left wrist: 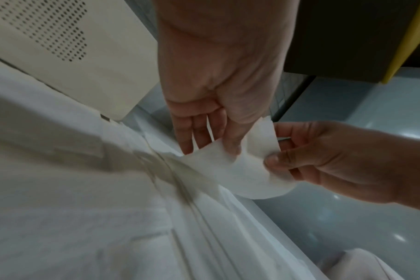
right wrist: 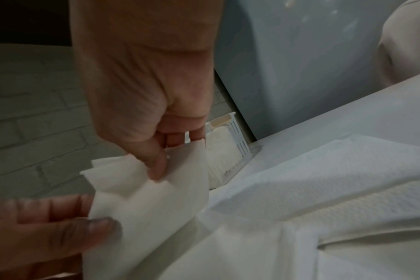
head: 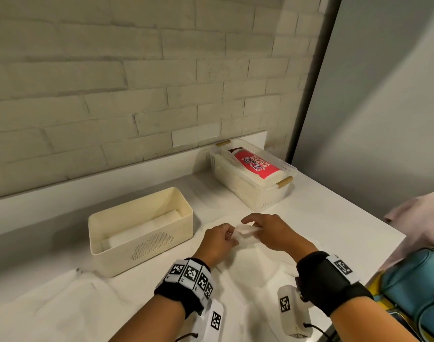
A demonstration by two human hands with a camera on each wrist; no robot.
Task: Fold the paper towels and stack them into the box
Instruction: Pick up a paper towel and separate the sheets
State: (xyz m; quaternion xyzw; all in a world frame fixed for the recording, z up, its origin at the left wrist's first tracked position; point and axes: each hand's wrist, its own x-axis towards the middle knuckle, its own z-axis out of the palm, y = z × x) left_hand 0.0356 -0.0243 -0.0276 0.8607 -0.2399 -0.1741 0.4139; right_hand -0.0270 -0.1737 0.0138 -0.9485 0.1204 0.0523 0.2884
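Note:
Both hands hold one white paper towel [head: 245, 232] just above the counter, right of the cream box [head: 139, 233]. My left hand [head: 219, 239] pinches its near-left edge between thumb and fingers. My right hand [head: 265, 229] pinches the far-right edge. In the left wrist view the towel [left wrist: 230, 166] curls between my left hand [left wrist: 216, 140] and my right hand [left wrist: 290, 157]. In the right wrist view the towel [right wrist: 151, 199] hangs from my right hand [right wrist: 161, 161], with my left hand [right wrist: 67, 225] gripping its lower corner. A folded towel [head: 146, 227] lies inside the box.
More unfolded towels [head: 70, 307] are spread over the white counter [head: 334, 218] in front of me. A clear basket [head: 255, 174] holding a red-wrapped paper towel roll [head: 254, 164] stands at the back right. A teal bag [head: 420, 290] sits off the counter's right edge.

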